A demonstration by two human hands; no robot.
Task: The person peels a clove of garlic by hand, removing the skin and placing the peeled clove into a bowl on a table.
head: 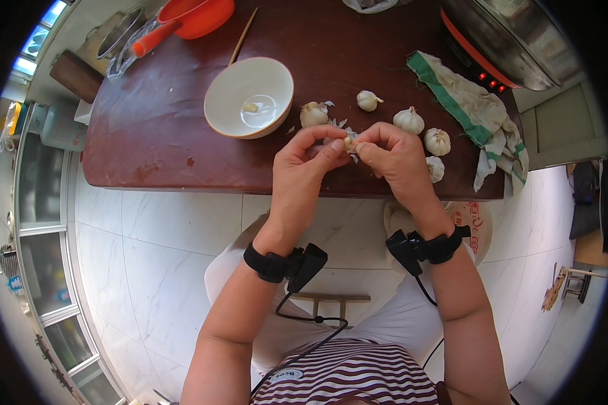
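My left hand (311, 154) pinches a small garlic clove (348, 142) between thumb and fingertips. The thumb and fingertips of my right hand (392, 154) meet at the clove's right side and pinch its skin. Loose garlic skins (340, 123) lie just beyond my fingers. To the left stands a white bowl (223, 104) with a brown rim and one peeled clove (250, 108) inside. A garlic bulb (314, 114) rests between the bowl and my hands. Several more bulbs, among them a garlic bulb (409, 120), lie beyond and to the right of my right hand.
On the dark red table (147, 126) lie a green-edged cloth (461, 101) at the right, a wooden chopstick (243, 38) behind the bowl and a red plastic ladle (195, 17) at the back left. A metal pot (522, 35) sits on a cooker with red lights at the back right.
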